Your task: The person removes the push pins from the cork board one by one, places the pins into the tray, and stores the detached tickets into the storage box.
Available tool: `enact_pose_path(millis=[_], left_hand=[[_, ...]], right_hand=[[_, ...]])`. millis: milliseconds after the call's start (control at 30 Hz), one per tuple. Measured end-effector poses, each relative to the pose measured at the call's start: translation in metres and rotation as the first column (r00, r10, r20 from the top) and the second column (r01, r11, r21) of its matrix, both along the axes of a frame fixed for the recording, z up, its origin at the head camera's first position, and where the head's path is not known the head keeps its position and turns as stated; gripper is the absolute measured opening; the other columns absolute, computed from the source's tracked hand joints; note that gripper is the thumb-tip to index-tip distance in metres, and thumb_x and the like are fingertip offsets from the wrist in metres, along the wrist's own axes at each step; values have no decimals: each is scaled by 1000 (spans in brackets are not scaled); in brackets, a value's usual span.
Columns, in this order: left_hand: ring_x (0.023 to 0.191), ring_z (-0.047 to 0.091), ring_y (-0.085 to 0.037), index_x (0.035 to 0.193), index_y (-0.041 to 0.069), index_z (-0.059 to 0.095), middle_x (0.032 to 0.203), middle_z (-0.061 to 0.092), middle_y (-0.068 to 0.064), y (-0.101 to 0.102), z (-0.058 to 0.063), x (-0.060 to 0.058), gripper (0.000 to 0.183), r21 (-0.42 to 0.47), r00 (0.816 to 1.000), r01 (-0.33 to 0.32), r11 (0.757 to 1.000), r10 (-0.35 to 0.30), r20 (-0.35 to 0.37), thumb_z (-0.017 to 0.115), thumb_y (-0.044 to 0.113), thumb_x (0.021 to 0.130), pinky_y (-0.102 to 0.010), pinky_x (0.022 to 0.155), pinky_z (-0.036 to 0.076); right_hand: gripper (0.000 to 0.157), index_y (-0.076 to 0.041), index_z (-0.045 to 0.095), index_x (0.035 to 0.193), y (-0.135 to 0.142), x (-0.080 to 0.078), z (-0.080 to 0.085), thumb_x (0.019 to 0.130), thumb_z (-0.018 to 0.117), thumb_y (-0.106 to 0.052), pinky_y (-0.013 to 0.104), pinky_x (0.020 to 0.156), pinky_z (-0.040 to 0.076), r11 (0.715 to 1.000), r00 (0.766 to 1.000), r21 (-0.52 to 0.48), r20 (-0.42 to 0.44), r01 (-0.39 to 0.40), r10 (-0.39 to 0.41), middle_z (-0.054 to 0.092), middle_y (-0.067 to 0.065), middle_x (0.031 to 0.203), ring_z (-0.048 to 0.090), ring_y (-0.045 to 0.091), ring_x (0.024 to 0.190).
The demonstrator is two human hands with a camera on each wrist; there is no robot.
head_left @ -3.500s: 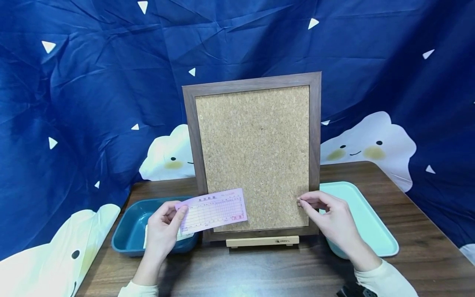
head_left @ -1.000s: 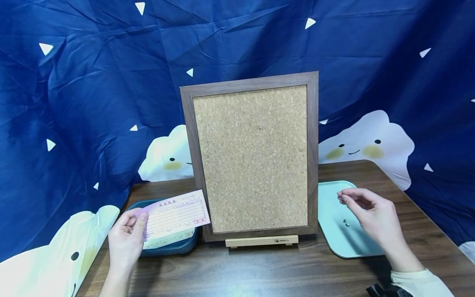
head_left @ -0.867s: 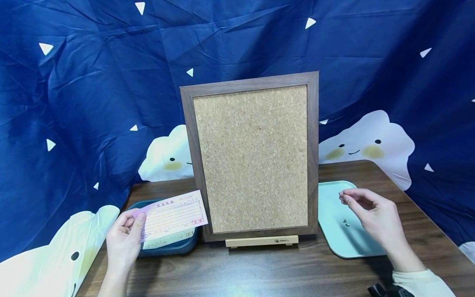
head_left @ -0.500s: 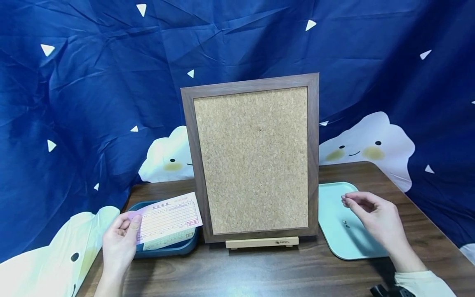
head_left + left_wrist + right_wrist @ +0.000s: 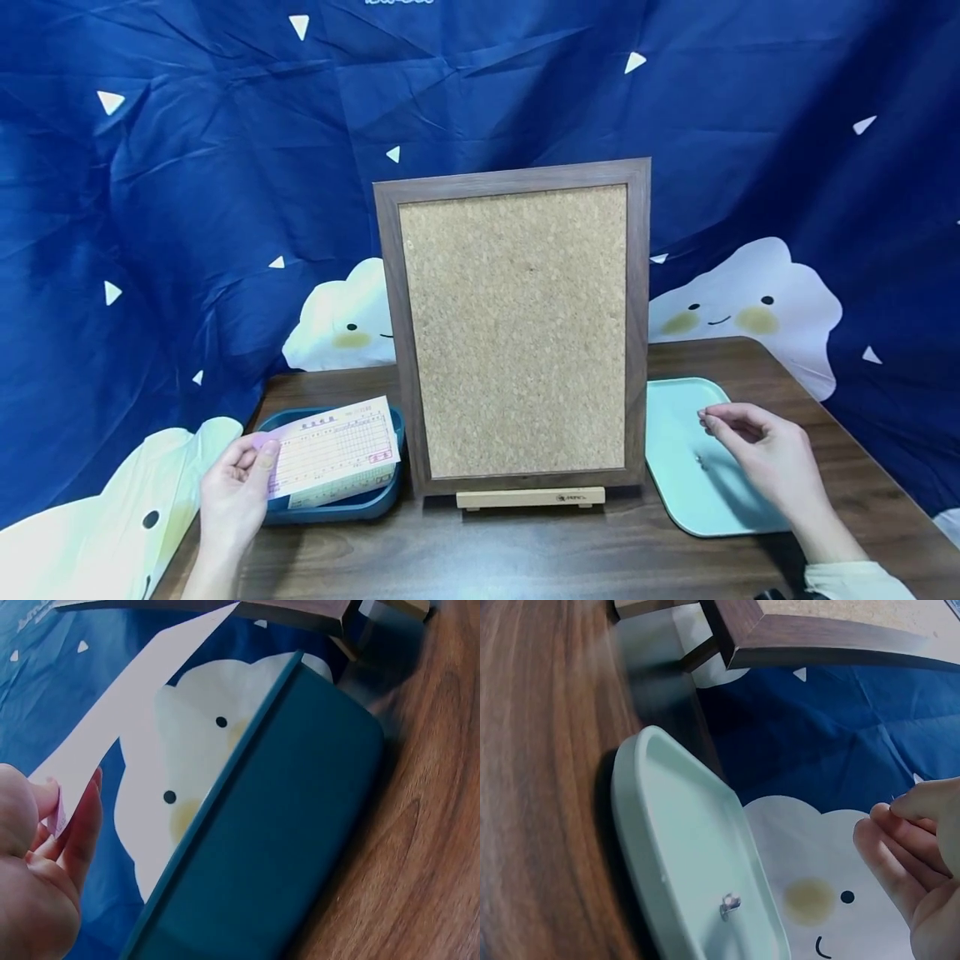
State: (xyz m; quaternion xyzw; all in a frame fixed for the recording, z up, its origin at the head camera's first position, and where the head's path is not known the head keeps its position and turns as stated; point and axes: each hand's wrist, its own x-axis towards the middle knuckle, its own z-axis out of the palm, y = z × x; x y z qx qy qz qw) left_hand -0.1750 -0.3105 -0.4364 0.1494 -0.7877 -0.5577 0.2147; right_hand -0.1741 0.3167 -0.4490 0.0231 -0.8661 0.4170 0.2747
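Note:
My left hand (image 5: 236, 487) pinches the left end of a pink printed receipt slip (image 5: 330, 442) between thumb and fingers. The slip slants over the dark blue bin (image 5: 337, 510), where green-printed paper (image 5: 345, 487) shows beneath it. In the left wrist view, the slip (image 5: 112, 712) is seen from its plain side. On the other side, my right hand (image 5: 772, 454) is raised over the mint tray (image 5: 686, 500). Its thumb and fingertips pinch a tiny pin, whose thin point (image 5: 892, 799) just shows in the right wrist view. Small metal pins (image 5: 730, 904) lie in the tray.
A cork board (image 5: 517, 333) in a brown wooden frame stands upright between bin and tray on a light wooden stand (image 5: 531, 498). All of it is on a dark wood table (image 5: 480, 558). Behind hangs a blue curtain (image 5: 510, 92) with clouds and triangles.
The left hand has carried the slip leftward from in front of the board to over the bin. My right hand has moved from the board's lower right to over the tray.

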Motion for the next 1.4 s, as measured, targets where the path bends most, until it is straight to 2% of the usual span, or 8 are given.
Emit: enact_pose_path(millis=[133, 333, 467, 667, 967, 1133, 1267, 1400], left_hand=[[67, 66, 5, 116, 1, 65, 77, 69, 24, -3, -2, 0, 13, 8, 1000, 4, 1000, -4, -3, 62, 12, 110, -14, 58, 54], [65, 66, 5, 116, -1, 64, 76, 68, 24, -7, -8, 1, 14, -3, 1000, 1, 1000, -1, 4, 62, 11, 110, -14, 57, 55], [66, 65, 6, 121, -3, 65, 76, 65, 26, -10, -12, 2, 20, -60, 999, 3, 998, -1, 44, 60, 15, 112, -15, 58, 55], [68, 64, 5, 127, -1, 64, 77, 64, 26, -18, -15, 1, 27, -70, 993, 3, 998, 5, 119, 59, 21, 112, -16, 59, 55], [70, 65, 6, 127, -4, 65, 80, 68, 24, -22, -16, -2, 30, -114, 992, 25, 993, -11, 126, 58, 22, 113, -16, 60, 56], [72, 67, 5, 127, -5, 65, 90, 77, 8, -24, -16, -3, 31, -133, 989, 41, 990, -22, 144, 58, 21, 113, -17, 61, 57], [73, 67, 3, 127, -3, 66, 100, 80, -7, -25, -14, -6, 28, -158, 985, 43, 986, -16, 169, 58, 20, 113, -19, 62, 58], [73, 67, 0, 126, -1, 68, 106, 78, -16, -25, -12, -11, 26, -205, 981, 44, 978, -3, 195, 59, 19, 112, -20, 62, 57]], right_hand=[[12, 0, 81, 107, 3, 0, -5, 95, 80, -1, 1, 71, 47, 1000, 1000, 14, 10, 14, -14, 65, -47, 91, 62, -26, 81], [11, -5, 83, 105, 7, 1, -10, 94, 82, -7, 1, 71, 45, 996, 998, 69, 45, 47, -51, 61, -50, 91, 56, -30, 82], [11, -8, 84, 104, 9, 2, -15, 93, 84, -8, 0, 71, 44, 993, 996, 101, 65, 53, -60, 67, -44, 92, 54, -32, 83], [11, -8, 84, 103, 12, 1, -21, 92, 84, -6, 0, 74, 44, 993, 997, 115, 74, 26, -35, 75, -30, 92, 54, -32, 85], [10, -8, 84, 104, 17, 1, -27, 95, 83, -10, 0, 73, 43, 987, 990, 159, 127, 34, -55, 84, -1, 92, 52, -31, 85], [10, -8, 84, 104, 18, 0, -28, 95, 81, -8, 0, 72, 43, 985, 988, 170, 150, 15, -41, 84, 11, 96, 54, -28, 85], [9, -8, 84, 103, 20, -2, -29, 94, 82, -7, 0, 72, 43, 982, 987, 188, 158, 4, -34, 83, 13, 98, 54, -27, 85], [8, -10, 84, 102, 22, -3, -30, 94, 83, -11, 3, 72, 41, 976, 984, 219, 173, 11, -50, 83, 12, 99, 52, -27, 85]])
